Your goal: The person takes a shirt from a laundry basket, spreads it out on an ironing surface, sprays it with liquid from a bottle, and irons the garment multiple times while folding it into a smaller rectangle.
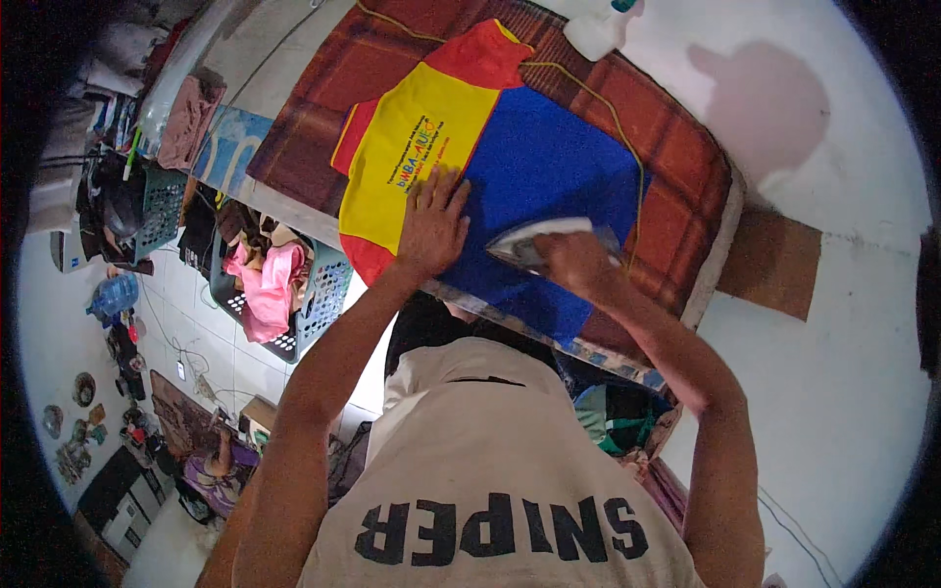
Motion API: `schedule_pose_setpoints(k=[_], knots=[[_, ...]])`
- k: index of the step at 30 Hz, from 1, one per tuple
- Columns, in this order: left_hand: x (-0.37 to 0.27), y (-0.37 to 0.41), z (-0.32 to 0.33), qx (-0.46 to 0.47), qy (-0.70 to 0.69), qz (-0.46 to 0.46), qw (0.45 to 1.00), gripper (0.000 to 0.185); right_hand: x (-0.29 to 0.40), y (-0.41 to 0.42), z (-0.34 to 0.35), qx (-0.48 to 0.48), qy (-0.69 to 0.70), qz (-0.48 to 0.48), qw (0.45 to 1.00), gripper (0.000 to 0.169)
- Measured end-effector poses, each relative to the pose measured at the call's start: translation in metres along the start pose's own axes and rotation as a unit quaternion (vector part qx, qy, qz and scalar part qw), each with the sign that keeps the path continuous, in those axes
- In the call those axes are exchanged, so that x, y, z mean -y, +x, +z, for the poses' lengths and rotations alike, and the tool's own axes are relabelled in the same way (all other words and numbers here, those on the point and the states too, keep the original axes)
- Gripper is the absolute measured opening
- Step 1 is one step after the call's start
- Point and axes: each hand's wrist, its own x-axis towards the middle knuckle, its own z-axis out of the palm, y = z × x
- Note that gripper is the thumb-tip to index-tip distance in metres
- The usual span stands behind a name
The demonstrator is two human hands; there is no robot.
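Note:
A blue, yellow and red shirt (pixel 544 162) lies spread on a plaid blanket (pixel 684 198), which covers the table. My right hand (pixel 577 261) is closed around the handle of a clothes iron (pixel 526 239). The iron rests on the lower blue part of the shirt, its tip pointing left. Flat on the yellow panel, just below the printed writing, lies my left hand (pixel 435 220) with its fingers slightly apart. A yellowish cord (pixel 621 125) runs over the shirt's top and down its right side. My hand hides part of the iron's handle.
Below the table's left edge, a plastic laundry basket (pixel 323 287) holds crumpled clothes, a pink garment (pixel 268 283) among them. A white bottle (pixel 592 35) stands at the far edge by the wall. Brown cardboard (pixel 772 261) is at the right. Another person (pixel 213 470) is at lower left.

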Motion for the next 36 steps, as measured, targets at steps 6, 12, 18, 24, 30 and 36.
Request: schedule_pose_setpoints(k=[6, 12, 18, 24, 30, 36], knots=[[0.006, 0.016, 0.011, 0.026, 0.032, 0.02, 0.999, 0.07, -0.021, -0.059, 0.035, 0.059, -0.033, -0.074, 0.995, 0.038], [0.001, 0.015, 0.007, 0.042, 0.031, -0.01, 0.999, 0.072, -0.003, -0.125, 0.015, 0.075, 0.05, -0.057, 0.994, 0.034], [0.003, 0.016, 0.006, 0.042, 0.034, -0.009, 0.998, 0.072, -0.038, -0.021, -0.021, -0.12, 0.067, 0.17, 0.976, 0.044], [0.0, 0.023, 0.004, 0.045, 0.027, -0.01, 0.999, 0.072, -0.173, -0.016, -0.042, -0.202, 0.071, 0.223, 0.951, 0.055], [-0.003, 0.024, 0.001, 0.054, 0.01, -0.026, 0.998, 0.072, -0.213, -0.016, -0.042, -0.196, 0.167, 0.173, 0.951, 0.062], [0.004, 0.02, 0.002, 0.048, -0.013, -0.029, 0.998, 0.075, -0.131, 0.057, -0.049, -0.13, 0.018, 0.15, 0.98, 0.059]])
